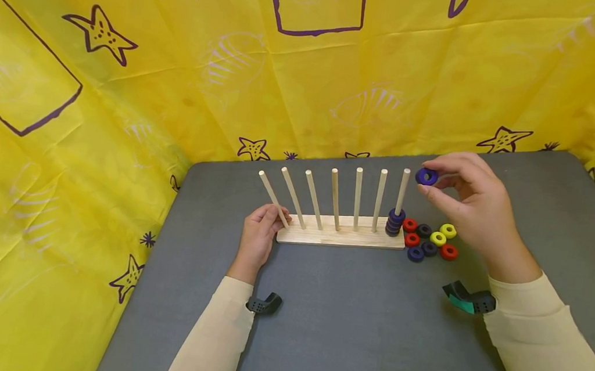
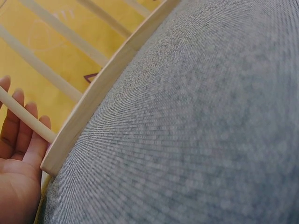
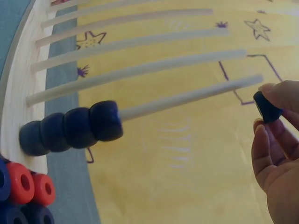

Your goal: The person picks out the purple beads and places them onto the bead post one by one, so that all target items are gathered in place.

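Observation:
A wooden board (image 1: 346, 239) carries a row of upright pegs. On its rightmost peg (image 1: 403, 192) several dark blue rings (image 3: 77, 127) are stacked at the bottom. My right hand (image 1: 477, 202) pinches another dark blue ring (image 1: 426, 176) between thumb and fingertips, beside the top of that peg and apart from it. At the board's left end, my left hand (image 1: 259, 235) rests with loosely bent fingers behind the leftmost peg (image 2: 25, 114); its thumb is out of the left wrist view.
Loose red rings (image 1: 449, 252), yellow rings (image 1: 437, 239) and dark blue rings (image 1: 415, 254) lie on the grey table (image 1: 338, 328) by the board's right end. Behind the table hangs a yellow patterned cloth (image 1: 305, 93), which also covers the left side.

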`<state>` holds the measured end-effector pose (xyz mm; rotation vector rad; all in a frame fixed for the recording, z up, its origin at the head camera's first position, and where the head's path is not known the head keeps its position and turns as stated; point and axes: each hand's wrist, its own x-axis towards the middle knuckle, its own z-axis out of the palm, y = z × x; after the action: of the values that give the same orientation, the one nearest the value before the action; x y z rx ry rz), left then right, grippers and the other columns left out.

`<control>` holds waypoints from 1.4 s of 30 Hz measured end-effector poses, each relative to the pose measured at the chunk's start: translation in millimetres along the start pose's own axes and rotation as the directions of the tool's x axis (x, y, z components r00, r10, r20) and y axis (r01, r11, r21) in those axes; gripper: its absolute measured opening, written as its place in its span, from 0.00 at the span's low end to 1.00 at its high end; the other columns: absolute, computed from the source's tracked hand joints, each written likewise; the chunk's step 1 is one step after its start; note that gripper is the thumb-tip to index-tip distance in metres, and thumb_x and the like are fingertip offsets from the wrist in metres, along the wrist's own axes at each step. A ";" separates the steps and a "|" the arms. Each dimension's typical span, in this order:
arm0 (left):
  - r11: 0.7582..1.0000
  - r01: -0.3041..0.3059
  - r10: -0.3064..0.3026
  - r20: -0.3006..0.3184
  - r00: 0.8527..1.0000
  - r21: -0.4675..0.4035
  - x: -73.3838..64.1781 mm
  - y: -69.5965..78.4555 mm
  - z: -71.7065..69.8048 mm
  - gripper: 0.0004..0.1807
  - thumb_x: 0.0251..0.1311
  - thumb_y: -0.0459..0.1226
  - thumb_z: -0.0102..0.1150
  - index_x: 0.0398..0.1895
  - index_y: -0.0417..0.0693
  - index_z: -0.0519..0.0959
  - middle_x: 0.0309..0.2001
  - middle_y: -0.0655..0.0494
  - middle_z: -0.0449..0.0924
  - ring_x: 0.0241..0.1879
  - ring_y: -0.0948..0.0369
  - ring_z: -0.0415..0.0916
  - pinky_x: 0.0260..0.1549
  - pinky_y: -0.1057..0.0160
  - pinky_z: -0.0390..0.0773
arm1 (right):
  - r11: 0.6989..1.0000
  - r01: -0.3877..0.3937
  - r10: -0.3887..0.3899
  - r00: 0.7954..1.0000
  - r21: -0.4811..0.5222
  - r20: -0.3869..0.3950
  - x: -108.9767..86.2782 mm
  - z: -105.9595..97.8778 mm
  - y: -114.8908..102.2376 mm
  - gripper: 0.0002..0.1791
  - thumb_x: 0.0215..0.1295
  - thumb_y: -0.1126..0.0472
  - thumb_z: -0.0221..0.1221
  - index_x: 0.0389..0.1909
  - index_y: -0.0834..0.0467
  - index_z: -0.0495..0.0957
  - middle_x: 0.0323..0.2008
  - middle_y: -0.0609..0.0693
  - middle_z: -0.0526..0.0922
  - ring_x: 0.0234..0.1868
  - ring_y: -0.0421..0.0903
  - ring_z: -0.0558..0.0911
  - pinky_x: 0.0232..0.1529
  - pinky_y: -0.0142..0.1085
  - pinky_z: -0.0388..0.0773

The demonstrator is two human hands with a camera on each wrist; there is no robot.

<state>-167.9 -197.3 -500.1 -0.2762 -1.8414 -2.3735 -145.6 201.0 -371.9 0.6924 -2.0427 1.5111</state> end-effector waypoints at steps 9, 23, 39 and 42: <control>1.000 0.005 -0.005 0.000 1.000 0.002 0.6 1.1 -0.6 0.19 0.84 0.40 0.58 0.45 0.28 0.83 0.45 0.41 0.84 0.46 0.52 0.84 0.52 0.56 0.84 | 0.994 0.080 -0.081 0.997 0.081 0.002 4.6 5.9 -11.0 0.28 0.47 0.96 0.66 0.51 0.78 0.82 0.51 0.60 0.81 0.48 0.51 0.80 0.50 0.30 0.81; 1.000 0.015 -0.015 -0.016 1.000 -0.025 -0.5 2.0 1.6 0.16 0.84 0.37 0.56 0.43 0.29 0.84 0.43 0.43 0.84 0.44 0.52 0.84 0.49 0.58 0.83 | 0.994 0.067 -0.069 0.997 0.091 0.018 12.6 15.0 -15.3 0.26 0.50 0.94 0.67 0.51 0.76 0.83 0.51 0.61 0.81 0.49 0.52 0.80 0.49 0.30 0.81; 1.000 0.006 -0.006 -0.001 1.000 -0.004 -0.8 1.7 0.7 0.19 0.83 0.40 0.58 0.45 0.27 0.83 0.44 0.39 0.83 0.46 0.51 0.84 0.52 0.56 0.83 | 0.999 0.022 -0.023 0.999 0.039 0.034 16.3 19.9 -11.4 0.22 0.53 0.92 0.69 0.49 0.74 0.84 0.49 0.60 0.81 0.47 0.48 0.81 0.48 0.29 0.81; 1.000 0.004 -0.004 -0.001 1.000 -0.002 -0.6 0.7 -0.3 0.21 0.83 0.40 0.58 0.45 0.23 0.81 0.44 0.41 0.84 0.46 0.51 0.84 0.51 0.58 0.83 | 0.999 0.012 -0.013 1.000 0.043 0.021 14.7 21.2 -8.3 0.23 0.52 0.92 0.69 0.48 0.73 0.85 0.48 0.61 0.82 0.47 0.47 0.80 0.48 0.28 0.81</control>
<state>-167.3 -197.8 -499.6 -0.2724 -1.8406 -2.3783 -153.0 177.0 -361.8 0.7392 -2.0229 1.5510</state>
